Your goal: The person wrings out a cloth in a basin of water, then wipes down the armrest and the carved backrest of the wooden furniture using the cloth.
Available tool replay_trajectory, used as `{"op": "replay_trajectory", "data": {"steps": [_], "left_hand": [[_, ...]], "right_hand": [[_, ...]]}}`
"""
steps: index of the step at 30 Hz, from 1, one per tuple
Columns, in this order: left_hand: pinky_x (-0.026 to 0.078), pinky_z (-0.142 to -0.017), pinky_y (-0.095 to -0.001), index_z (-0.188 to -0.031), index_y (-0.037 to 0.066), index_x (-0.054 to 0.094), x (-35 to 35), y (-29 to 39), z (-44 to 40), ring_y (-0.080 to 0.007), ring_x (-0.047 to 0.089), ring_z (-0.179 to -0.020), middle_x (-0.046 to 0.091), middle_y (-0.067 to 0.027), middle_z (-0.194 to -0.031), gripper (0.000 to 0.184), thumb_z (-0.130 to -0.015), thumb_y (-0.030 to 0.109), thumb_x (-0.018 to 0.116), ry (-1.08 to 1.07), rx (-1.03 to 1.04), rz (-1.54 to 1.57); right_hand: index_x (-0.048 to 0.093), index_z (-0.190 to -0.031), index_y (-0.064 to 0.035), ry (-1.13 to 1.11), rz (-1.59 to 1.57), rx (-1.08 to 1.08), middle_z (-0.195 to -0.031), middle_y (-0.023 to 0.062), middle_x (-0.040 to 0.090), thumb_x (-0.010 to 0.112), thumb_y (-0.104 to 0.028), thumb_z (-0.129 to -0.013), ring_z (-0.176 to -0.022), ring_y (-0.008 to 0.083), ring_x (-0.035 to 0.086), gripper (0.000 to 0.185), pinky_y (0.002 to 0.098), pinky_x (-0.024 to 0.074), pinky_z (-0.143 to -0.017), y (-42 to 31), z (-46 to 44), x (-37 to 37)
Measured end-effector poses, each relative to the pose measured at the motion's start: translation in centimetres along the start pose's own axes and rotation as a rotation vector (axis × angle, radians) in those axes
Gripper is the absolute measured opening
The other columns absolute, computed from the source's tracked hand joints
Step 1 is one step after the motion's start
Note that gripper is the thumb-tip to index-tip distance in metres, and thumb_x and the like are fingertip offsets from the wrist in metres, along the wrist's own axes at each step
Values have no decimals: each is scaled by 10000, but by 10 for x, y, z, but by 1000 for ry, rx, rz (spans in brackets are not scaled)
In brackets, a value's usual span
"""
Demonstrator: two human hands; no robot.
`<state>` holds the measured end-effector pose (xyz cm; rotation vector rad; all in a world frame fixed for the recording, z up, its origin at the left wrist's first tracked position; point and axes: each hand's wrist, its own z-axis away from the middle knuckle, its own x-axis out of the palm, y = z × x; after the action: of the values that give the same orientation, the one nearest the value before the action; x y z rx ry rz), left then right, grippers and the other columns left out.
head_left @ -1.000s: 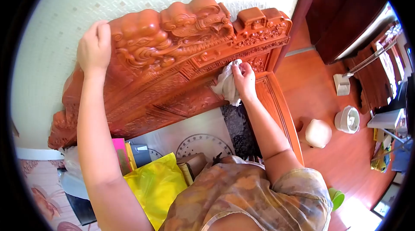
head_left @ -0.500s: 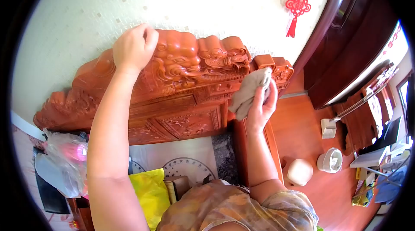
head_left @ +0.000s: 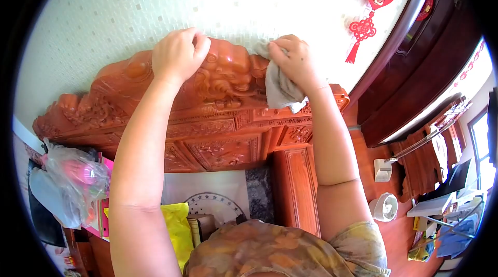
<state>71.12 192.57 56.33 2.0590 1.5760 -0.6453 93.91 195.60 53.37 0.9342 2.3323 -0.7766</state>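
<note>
A grey cloth [head_left: 281, 86] hangs from my right hand [head_left: 294, 59], which presses it on the top edge of a carved reddish-brown wooden backrest [head_left: 223, 77]. Farther left on the same top edge rests my left hand [head_left: 179, 55], its fingers curled over the wood and their tips hidden behind it. Part of the carving beneath the cloth is covered. The backrest stands against a pale patterned wall [head_left: 129, 12].
Below lie a yellow bag [head_left: 176, 225], a clear plastic bag [head_left: 78, 173] with pink things, and a pale mat [head_left: 207, 186]. A wooden armrest [head_left: 298, 189] is at centre right. Red hangings [head_left: 362, 28] decorate the wall. A white bin [head_left: 385, 207] stands on the floor.
My right hand has moved up and left with the cloth, from in front of the backrest onto its top edge. My left hand has shifted right along the edge. The view has tilted upward.
</note>
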Motion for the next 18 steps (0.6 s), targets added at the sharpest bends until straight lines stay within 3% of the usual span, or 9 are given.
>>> {"op": "replay_trajectory", "data": {"steps": [2,4,7,11,14,16,18], "left_hand": [[434,-498,-385,-657,84,609,0,0,0,-286,551,-569,585,-114,-615,289,-763,279,424,-45,-26,-26],[432,-497,-386,-654,83,607,0,0,0,-285,552,-571,585,-115,-616,289,-762,279,425,-51,-31,-12],[430,-495,-387,-647,82,602,-2,2,0,-284,553,-573,582,-115,-614,287,-759,281,428,-88,-58,-8],[428,-485,-385,-639,82,596,-3,3,0,-286,547,-558,577,-113,-604,287,-757,283,429,-101,-77,-29],[427,-478,-379,-641,82,598,0,1,0,-282,547,-552,577,-113,-599,289,-758,281,424,-63,-47,-22],[428,-477,-378,-637,81,597,-1,2,0,-277,550,-556,576,-110,-597,292,-759,281,422,-74,-52,-27],[431,-475,-378,-622,79,590,-3,3,0,-264,554,-555,575,-102,-587,298,-763,279,419,-85,-48,-35]], "right_hand": [[643,-766,-45,-220,-318,370,-831,142,614,506,-304,-762,-812,281,572,293,352,432,-759,6,-8,-5],[634,-773,-19,-226,-305,386,-806,175,616,501,-320,-734,-784,295,585,331,361,449,-734,12,-18,-3],[638,-779,-22,-447,-33,458,-810,168,614,443,-327,-735,-774,307,578,365,362,445,-740,15,-44,5],[630,-816,-1,-474,9,437,-847,197,609,439,-370,-746,-812,305,578,421,353,441,-746,7,-36,3],[632,-772,-28,-302,44,261,-797,136,616,449,-342,-786,-759,294,577,364,363,447,-719,1,-7,4],[624,-776,-50,101,53,-4,-799,108,601,468,-308,-814,-727,291,569,304,387,445,-681,2,12,12],[620,-799,-34,344,97,-159,-799,132,602,541,-191,-772,-720,313,568,178,393,442,-668,-18,28,4]]}}
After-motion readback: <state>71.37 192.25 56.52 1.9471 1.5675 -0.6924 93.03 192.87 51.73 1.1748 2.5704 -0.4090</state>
